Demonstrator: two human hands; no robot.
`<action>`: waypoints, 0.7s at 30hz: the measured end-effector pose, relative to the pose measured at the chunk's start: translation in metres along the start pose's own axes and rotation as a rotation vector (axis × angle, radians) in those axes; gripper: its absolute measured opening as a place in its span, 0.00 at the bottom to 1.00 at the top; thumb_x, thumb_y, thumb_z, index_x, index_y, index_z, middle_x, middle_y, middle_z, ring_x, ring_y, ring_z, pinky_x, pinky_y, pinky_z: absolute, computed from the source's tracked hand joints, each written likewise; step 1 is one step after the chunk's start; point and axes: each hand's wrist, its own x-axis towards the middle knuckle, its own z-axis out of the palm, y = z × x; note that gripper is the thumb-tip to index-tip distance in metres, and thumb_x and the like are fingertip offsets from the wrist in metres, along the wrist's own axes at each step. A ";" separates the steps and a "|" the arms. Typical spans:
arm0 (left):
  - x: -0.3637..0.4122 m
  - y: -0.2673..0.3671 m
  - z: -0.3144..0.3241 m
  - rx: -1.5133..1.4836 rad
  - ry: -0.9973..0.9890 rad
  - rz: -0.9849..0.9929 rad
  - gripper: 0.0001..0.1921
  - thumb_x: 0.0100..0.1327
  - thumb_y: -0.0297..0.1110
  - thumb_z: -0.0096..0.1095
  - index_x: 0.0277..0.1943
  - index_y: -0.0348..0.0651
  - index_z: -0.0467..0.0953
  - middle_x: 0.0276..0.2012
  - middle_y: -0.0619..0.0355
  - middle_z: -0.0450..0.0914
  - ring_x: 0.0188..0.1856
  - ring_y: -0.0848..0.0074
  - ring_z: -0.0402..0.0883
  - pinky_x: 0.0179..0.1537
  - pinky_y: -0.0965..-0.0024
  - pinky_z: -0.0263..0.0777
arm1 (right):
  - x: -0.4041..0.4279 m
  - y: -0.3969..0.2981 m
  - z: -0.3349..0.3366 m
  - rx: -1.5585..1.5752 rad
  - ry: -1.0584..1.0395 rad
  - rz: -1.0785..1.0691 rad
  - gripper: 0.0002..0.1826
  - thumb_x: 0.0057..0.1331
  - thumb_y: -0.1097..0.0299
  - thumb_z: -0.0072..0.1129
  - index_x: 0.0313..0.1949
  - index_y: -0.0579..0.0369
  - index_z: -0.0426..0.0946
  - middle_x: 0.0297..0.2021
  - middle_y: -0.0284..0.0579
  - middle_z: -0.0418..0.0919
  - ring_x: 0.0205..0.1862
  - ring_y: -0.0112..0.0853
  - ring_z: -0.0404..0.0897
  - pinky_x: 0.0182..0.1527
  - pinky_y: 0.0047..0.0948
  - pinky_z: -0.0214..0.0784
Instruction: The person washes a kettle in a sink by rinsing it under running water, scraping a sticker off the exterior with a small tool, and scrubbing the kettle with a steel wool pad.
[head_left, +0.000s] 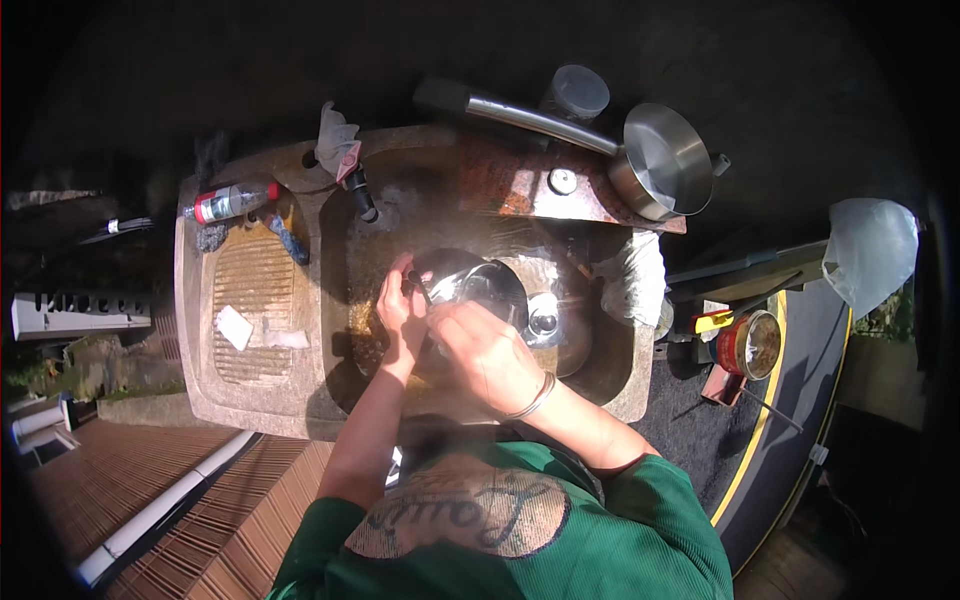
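My left hand and my right hand are close together over the sink basin. A thin dark utensil runs between them, its upper end at my left thumb and fingers. The curled fingers of my right hand close around its lower end, which is hidden. Just beyond my hands, a round, shiny metal pan or bowl sits in the basin, partly covered by my right hand. To its right is a small shiny round item, its kind unclear.
A ribbed drainboard at left carries a plastic bottle, a blue cloth and a white sponge-like block. The tap rises behind. A steel saucepan stands on a stone slab; a white bag hangs over the right rim.
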 end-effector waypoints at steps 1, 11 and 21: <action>0.001 0.008 0.000 -0.006 -0.007 -0.005 0.19 0.55 0.20 0.51 0.52 0.35 0.71 0.47 0.48 0.78 0.44 0.64 0.81 0.44 0.68 0.75 | -0.001 -0.002 -0.002 -0.001 -0.020 0.030 0.15 0.50 0.78 0.54 0.40 0.61 0.72 0.37 0.48 0.75 0.37 0.41 0.76 0.40 0.33 0.71; -0.005 0.027 0.002 -0.058 -0.029 -0.026 0.19 0.57 0.17 0.54 0.52 0.39 0.73 0.48 0.54 0.77 0.47 0.73 0.78 0.45 0.73 0.75 | -0.003 0.002 0.021 -0.021 0.014 0.113 0.17 0.49 0.77 0.55 0.41 0.61 0.73 0.38 0.49 0.76 0.39 0.41 0.77 0.39 0.35 0.72; -0.001 0.014 -0.002 0.107 -0.054 0.037 0.21 0.54 0.13 0.48 0.52 0.37 0.71 0.50 0.52 0.76 0.46 0.70 0.80 0.46 0.72 0.75 | -0.002 0.013 0.012 0.042 0.039 0.070 0.15 0.51 0.80 0.54 0.41 0.62 0.73 0.36 0.50 0.77 0.39 0.43 0.78 0.40 0.35 0.72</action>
